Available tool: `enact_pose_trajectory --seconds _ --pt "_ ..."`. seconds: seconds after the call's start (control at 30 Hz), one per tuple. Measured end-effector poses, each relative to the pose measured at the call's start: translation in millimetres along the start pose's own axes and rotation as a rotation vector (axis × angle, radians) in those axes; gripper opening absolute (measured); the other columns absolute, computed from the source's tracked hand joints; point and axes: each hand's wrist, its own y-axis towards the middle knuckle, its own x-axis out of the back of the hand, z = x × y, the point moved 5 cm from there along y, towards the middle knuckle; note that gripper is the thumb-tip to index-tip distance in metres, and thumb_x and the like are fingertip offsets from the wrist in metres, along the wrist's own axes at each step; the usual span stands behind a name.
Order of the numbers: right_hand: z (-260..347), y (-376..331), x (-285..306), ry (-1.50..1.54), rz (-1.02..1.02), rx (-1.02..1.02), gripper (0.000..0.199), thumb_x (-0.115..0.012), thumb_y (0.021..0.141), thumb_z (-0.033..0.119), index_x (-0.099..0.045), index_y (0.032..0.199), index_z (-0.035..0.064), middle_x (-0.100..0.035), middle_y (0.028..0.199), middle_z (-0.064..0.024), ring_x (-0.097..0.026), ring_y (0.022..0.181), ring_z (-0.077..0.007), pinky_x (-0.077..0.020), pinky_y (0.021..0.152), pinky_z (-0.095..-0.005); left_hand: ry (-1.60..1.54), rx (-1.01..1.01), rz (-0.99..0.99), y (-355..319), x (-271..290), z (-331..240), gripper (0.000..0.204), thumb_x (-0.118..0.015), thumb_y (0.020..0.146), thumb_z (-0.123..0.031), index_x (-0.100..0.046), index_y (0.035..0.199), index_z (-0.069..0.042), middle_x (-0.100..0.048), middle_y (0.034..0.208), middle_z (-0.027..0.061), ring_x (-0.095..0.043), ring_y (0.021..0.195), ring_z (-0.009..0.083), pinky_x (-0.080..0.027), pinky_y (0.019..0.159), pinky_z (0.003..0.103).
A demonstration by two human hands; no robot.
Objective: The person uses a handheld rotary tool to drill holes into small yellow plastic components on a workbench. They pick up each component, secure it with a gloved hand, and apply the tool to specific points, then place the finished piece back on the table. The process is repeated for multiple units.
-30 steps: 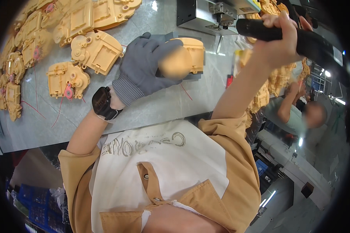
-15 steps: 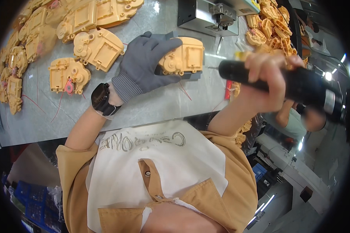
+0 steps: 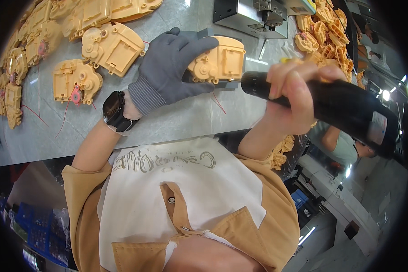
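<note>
My left hand point(image 3: 170, 68), in a grey knitted glove, grips the left side of a yellow plastic housing point(image 3: 230, 56). Thumb and forefinger lie along the housing's two edges. Beneath it sits a dark grey block fixture point(image 3: 207, 33), mostly covered. Bare-skinned, my right hand point(image 3: 297, 84) is wrapped round a black electric screwdriver point(image 3: 344, 102) held nearly level. Its thin bit points left and reaches the housing's lower right corner; whether it touches a screw is too small to tell. A red wire point(image 3: 219, 103) trails from under the housing toward me.
Similar housings lie to the left, one point(image 3: 113, 49) close to my glove and another point(image 3: 77, 81) with a pink part. A metal device point(image 3: 251, 17) stands behind the fixture. More yellow parts point(image 3: 324, 34) are heaped at the far right. Another person point(image 3: 333, 138) is at the right.
The screwdriver in my right hand has moved left, bringing its bit from beside the housing to the lower right corner. My left hand keeps its grip, and the view has shifted slightly.
</note>
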Motion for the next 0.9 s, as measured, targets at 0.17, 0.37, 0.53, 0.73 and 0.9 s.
enact_pose_trajectory --seconds 0.17,0.37,0.53,0.73,0.9 --pt "-2 -6 -4 0.024 0.105 0.054 0.043 -0.054 0.070 -0.011 -0.033 0.102 0.0086 -0.050 0.059 -0.0081 -0.048 0.049 -0.0182 -0.0450 0.054 -0.0332 0.010 -0.025 -0.001 -2 1 -1 0.075 -0.078 0.058 -0.039 -0.048 0.122 -0.016 -0.057 0.103 0.0064 -0.053 0.097 0.0268 -0.035 0.099 0.045" --pt "-8 -7 10 0.069 -0.047 0.037 0.044 -0.055 0.069 -0.010 -0.034 0.103 0.0081 -0.050 0.059 -0.0087 -0.048 0.049 -0.0188 -0.0451 0.052 -0.0338 0.005 -0.020 -0.030 0 -6 -5 0.073 -0.077 0.060 -0.042 -0.049 0.123 -0.016 -0.058 0.103 0.0077 -0.053 0.095 0.0277 -0.036 0.098 0.045" --pt "-12 -12 11 0.083 -0.018 0.108 0.052 -0.062 0.066 -0.008 -0.034 0.107 0.0063 -0.053 0.059 -0.0073 -0.052 0.049 -0.0148 -0.0459 0.054 -0.0304 -0.237 0.311 0.052 10 16 -4 0.072 -0.069 0.068 -0.047 -0.046 0.126 -0.010 -0.058 0.105 0.0142 -0.054 0.096 0.0312 -0.040 0.093 0.039" --pt "15 -23 87 0.658 -0.326 0.204 0.030 -0.051 0.078 0.007 -0.049 0.107 0.0032 -0.036 0.061 0.0018 -0.038 0.051 -0.0076 -0.0339 0.056 -0.0249 -0.728 0.399 0.099 34 24 -13 0.063 -0.066 0.072 -0.035 -0.046 0.123 -0.003 -0.058 0.109 0.0125 -0.057 0.098 0.0213 -0.046 0.083 0.031" --pt "31 -25 77 0.532 -0.160 0.244 0.030 -0.048 0.080 0.005 -0.048 0.110 0.0031 -0.037 0.063 0.0007 -0.038 0.051 -0.0088 -0.0323 0.059 -0.0273 -0.720 0.493 -0.294 -116 127 -58 0.058 -0.067 0.071 -0.021 -0.046 0.120 0.000 -0.055 0.111 0.0119 -0.054 0.105 0.0204 -0.044 0.089 0.035"
